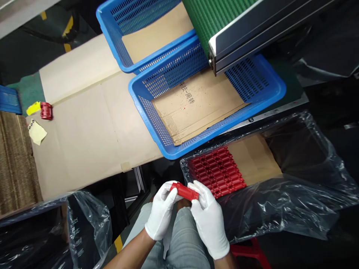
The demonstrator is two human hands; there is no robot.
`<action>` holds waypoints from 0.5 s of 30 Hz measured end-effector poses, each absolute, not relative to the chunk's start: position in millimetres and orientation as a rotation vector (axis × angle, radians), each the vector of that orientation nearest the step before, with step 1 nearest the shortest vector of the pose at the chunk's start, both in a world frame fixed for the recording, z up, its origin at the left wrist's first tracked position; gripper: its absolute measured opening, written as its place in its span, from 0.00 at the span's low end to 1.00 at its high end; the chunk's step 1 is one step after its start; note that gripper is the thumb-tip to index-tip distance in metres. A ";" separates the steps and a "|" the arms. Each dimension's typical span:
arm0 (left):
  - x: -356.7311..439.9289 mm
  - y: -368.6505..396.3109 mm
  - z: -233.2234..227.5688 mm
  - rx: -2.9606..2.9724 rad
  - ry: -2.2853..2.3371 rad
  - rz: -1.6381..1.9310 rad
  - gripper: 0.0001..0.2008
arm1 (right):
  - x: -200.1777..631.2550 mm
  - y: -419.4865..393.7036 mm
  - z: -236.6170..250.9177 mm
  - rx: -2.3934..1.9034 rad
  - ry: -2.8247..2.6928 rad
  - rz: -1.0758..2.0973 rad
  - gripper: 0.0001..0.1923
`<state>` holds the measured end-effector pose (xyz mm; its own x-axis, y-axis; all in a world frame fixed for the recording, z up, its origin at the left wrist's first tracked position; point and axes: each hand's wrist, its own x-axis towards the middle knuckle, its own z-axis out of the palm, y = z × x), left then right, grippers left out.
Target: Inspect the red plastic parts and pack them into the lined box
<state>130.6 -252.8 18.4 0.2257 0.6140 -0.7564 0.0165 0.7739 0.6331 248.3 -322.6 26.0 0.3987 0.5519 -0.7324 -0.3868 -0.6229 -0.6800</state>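
Two gloved hands hold one red plastic tube over the lap.

Head view: the left hand (162,215) and the right hand (209,218), both in white gloves, each grasp one end of the red tube (184,191), which lies tilted between their fingertips. Just beyond the right hand, a box lined with clear plastic (280,201) holds neat rows of red tubes (218,171) on a cardboard sheet. Farther ahead of the hands, a blue basket (207,101) with a cardboard liner sits on a cardboard-covered tabletop (84,130), a second blue basket (146,33) behind it. Far off to the left lies a single red part (46,111) beside yellow paper scraps (36,129).
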 end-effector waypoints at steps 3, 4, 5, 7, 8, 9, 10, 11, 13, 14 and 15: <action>135.5 -252.1 18.2 0.512 1.306 0.431 0.15 | 251.0 -324.0 26.3 -1.812 -0.168 1.343 0.26; 137.7 -251.8 18.0 0.474 1.311 0.428 0.15 | 251.7 -324.8 26.1 -1.823 -0.171 1.336 0.26; 140.0 -251.5 17.8 0.434 1.312 0.427 0.16 | 252.3 -325.6 25.7 -1.834 -0.175 1.328 0.26; 144.8 -251.5 17.2 0.361 1.307 0.430 0.17 | 253.5 -327.6 24.2 -1.852 -0.189 1.310 0.26; 146.9 -251.7 16.8 0.332 1.304 0.430 0.17 | 254.1 -328.7 23.3 -1.859 -0.198 1.303 0.26; 148.8 -252.1 16.5 0.309 1.303 0.429 0.18 | 254.8 -329.8 22.2 -1.867 -0.206 1.295 0.26; 150.3 -252.5 16.2 0.292 1.304 0.428 0.18 | 255.5 -330.8 21.1 -1.874 -0.212 1.291 0.26; 151.5 -253.0 15.9 0.279 1.306 0.427 0.18 | 256.1 -331.7 20.0 -1.880 -0.213 1.288 0.26; 153.3 -253.7 15.4 0.262 1.309 0.423 0.19 | 257.3 -333.2 18.0 -1.885 -0.215 1.289 0.26; 154.0 -253.8 15.3 0.257 1.309 0.418 0.19 | 257.8 -333.7 17.2 -1.885 -0.217 1.291 0.26; 154.8 -253.8 15.4 0.254 1.307 0.413 0.19 | 258.2 -334.1 16.5 -1.886 -0.218 1.293 0.26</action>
